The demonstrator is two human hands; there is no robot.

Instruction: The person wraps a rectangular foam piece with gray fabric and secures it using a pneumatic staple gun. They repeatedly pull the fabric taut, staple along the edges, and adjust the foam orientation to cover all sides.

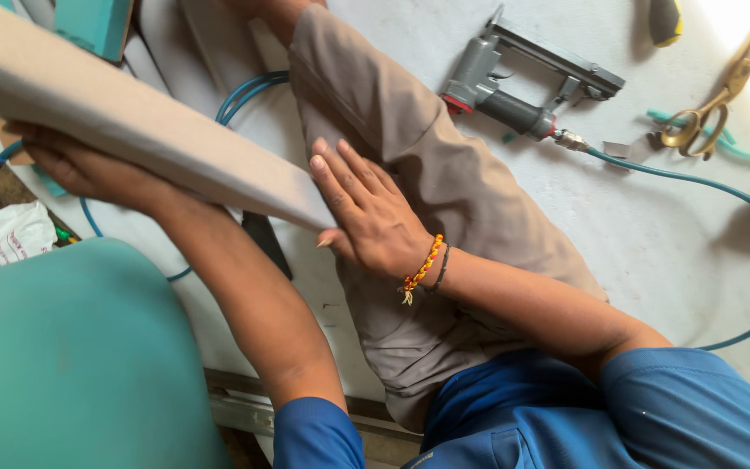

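The long grey fabric-covered panel (132, 122) runs from the upper left corner down to the right, its narrow end pointing at the right hand (371, 213); its long axis lies on that diagonal, and it is raised off the surface (653, 226) at the left. It looks flat and board-like, wrapped in a plain, slightly fuzzy beige-grey cloth with a clean straight edge along its lower side. The left hand (88, 169) sits under the panel near its middle, fingers (41, 143) curled up against the underside and carrying it, the palm mostly hidden by the board. The right hand lies flat, fingers (340, 169) spread narrowly and stretched out, pressed on the taupe cloth (444, 174) just beside the panel's pointed end, the thumb tucked under that tip; it grips nothing. A beaded orange and yellow bracelet (423, 269) circles that wrist. The taupe cloth extends beyond the fingertips up toward the top edge and back under the forearm. Well beyond the right fingers, further up, lie a grey pneumatic staple gun (523, 82) with a teal air hose (722, 195), and brass-coloured scissors (718, 100). Below the left forearm is a teal cushion (71, 356).
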